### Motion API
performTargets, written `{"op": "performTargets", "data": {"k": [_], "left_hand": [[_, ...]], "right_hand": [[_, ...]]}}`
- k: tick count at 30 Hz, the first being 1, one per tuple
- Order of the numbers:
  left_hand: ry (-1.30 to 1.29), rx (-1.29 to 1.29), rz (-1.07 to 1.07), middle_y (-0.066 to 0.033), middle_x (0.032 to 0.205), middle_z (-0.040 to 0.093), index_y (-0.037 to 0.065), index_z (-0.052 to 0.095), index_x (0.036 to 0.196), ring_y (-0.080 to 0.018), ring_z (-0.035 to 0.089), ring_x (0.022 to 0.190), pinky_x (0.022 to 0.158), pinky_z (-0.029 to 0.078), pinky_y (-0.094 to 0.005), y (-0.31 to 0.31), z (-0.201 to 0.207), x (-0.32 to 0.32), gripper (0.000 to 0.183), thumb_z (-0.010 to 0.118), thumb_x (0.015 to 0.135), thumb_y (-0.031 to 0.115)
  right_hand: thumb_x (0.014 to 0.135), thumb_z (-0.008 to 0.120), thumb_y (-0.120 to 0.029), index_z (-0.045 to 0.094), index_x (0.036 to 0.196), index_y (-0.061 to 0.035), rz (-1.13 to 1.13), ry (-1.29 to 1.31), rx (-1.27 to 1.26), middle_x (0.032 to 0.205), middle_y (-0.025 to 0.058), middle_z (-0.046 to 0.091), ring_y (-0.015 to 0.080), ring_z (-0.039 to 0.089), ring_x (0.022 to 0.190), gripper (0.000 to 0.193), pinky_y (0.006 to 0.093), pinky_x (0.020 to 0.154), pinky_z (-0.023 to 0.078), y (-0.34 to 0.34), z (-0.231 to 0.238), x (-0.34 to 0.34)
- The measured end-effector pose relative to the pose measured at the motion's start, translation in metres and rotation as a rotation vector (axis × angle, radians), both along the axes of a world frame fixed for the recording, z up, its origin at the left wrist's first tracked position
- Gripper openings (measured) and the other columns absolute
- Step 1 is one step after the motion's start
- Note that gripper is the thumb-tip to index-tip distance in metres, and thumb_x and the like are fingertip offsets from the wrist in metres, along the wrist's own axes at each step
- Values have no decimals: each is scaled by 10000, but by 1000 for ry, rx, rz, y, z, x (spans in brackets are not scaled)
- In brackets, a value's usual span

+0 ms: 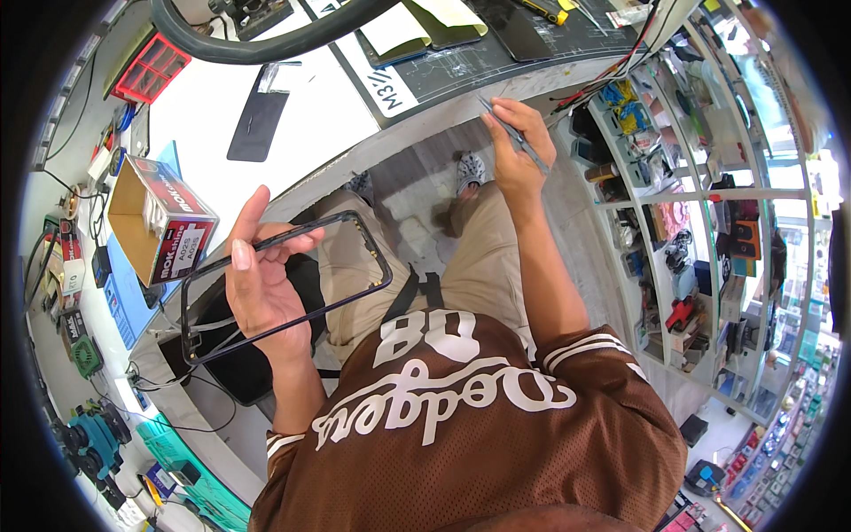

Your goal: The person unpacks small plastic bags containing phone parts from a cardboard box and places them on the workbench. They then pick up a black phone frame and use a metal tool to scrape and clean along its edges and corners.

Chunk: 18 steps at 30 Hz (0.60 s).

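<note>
In my left hand (pixel 270 297) is a thin black phone frame (pixel 379 253), an open rectangle with small gold-coloured spots along its edge. My thumb and fingers pinch it along one long side, and it is tilted above my lap. My right hand (pixel 521 155) is raised near the table's front edge. It grips slim blue-grey tweezers (pixel 516 137), their tips pointing up and away from me, apart from the frame. Flat on the white tabletop (pixel 310 106) lies a dark phone panel (pixel 257 120) with a clear film piece at its far end.
Left of the frame stands an open cardboard box (pixel 186 235) holding packets. A red tray (pixel 152 71) sits at the far left. Across the back curves a thick black ring (pixel 266 49). A black mat (pixel 443 80) carries another dark phone panel (pixel 514 34). Stocked shelves (pixel 651 197) line the right.
</note>
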State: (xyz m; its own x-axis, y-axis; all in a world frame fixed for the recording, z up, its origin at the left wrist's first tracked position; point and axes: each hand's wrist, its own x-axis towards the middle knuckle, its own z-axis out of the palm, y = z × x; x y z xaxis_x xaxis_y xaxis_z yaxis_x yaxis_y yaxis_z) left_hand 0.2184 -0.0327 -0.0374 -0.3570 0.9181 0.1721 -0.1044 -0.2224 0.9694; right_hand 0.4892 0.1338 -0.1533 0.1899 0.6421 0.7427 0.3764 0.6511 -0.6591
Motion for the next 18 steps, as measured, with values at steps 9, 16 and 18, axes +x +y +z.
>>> {"op": "performTargets", "data": {"k": [9,16,18], "left_hand": [[-4,35,-25,-139,924,687,-142,458,1446,-202,685,897,925,563,-394,10,5,0,644,351,1095,387],[20,61,-53,-134,910,684,-142,459,1443,-215,692,895,915,560,-388,6,10,4,650,339,1094,393],[24,43,-39,-132,903,684,-143,458,1443,-223,696,895,909,552,-378,3,9,4,654,339,1093,397]], "right_hand": [[877,787,-8,668,1071,24,162,119,-188,1054,151,753,242,737,947,230,318,841,585,-14,20,1],[931,761,-93,565,1150,8,390,1064,-544,1017,165,717,224,729,861,311,316,775,620,19,18,-9],[927,767,-99,553,1160,4,338,1076,-523,1009,163,716,226,728,858,333,315,774,621,19,12,-13]]}}
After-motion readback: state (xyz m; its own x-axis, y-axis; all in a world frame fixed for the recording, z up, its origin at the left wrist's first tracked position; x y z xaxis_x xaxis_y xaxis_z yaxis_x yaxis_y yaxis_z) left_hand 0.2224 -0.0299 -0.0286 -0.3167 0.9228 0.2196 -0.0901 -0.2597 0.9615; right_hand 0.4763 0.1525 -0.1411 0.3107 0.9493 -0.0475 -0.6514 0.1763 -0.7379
